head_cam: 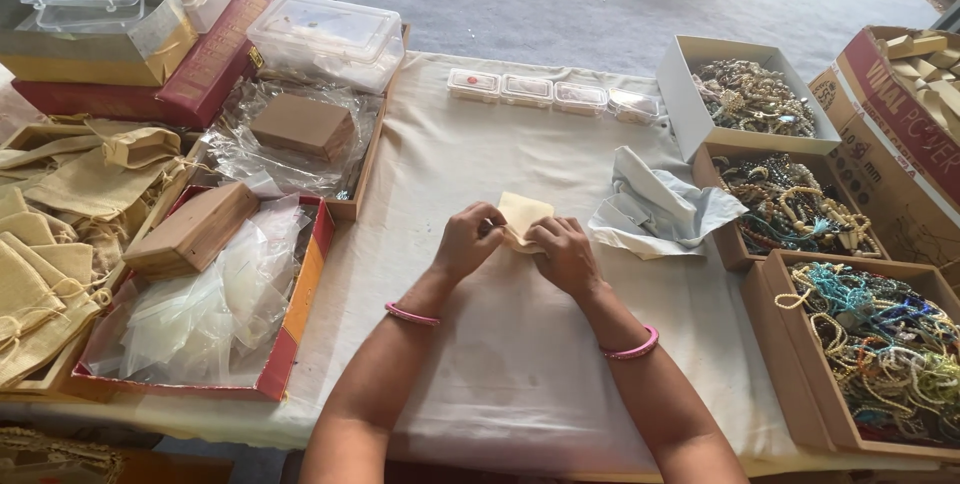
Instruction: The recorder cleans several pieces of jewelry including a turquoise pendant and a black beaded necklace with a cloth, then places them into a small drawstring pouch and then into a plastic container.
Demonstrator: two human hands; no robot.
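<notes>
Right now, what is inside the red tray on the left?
The red tray holds clear plastic bags with a wooden block on top. The tray's bottom is covered by them.

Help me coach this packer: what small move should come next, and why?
Probably spread the pouch mouth open with both thumbs. The left hand and right hand pinch its lower edge together on the cloth, nothing shows inside or between the fingers, and the bead boxes sit apart to the right.

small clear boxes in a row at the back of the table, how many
4, side by side along the table's far edge: first, second, third, fourth. None looks hidden.
</notes>
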